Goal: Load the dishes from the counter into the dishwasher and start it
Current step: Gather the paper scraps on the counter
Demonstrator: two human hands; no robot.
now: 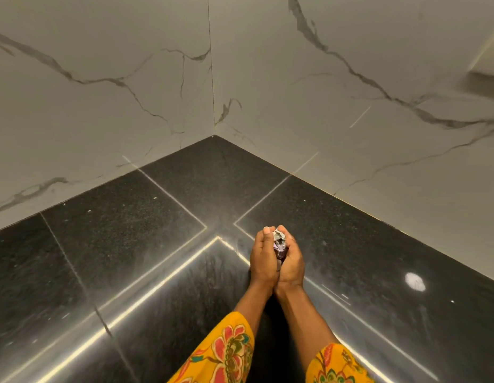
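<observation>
Low centre of the frame: we see the left hand (263,257) and right hand (291,261) pressed together, fingers curled around a crumpled wrapper (279,241), possibly foil, pinched between the palms. Below them spreads the black counter (129,217); marble wall (102,78) fills the upper frame. Floral yellow sleeves (226,352) show at the bottom edge.

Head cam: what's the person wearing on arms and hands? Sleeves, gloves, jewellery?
Both hands, left hand and right hand, are bare: no gloves, rings or watch visible. Forearms are uncovered. Higher up, the left sleeve and right sleeve are loose mustard-yellow fabric printed with large red-pink flowers and green-teal leaves, ending in wide open cuffs.
</observation>
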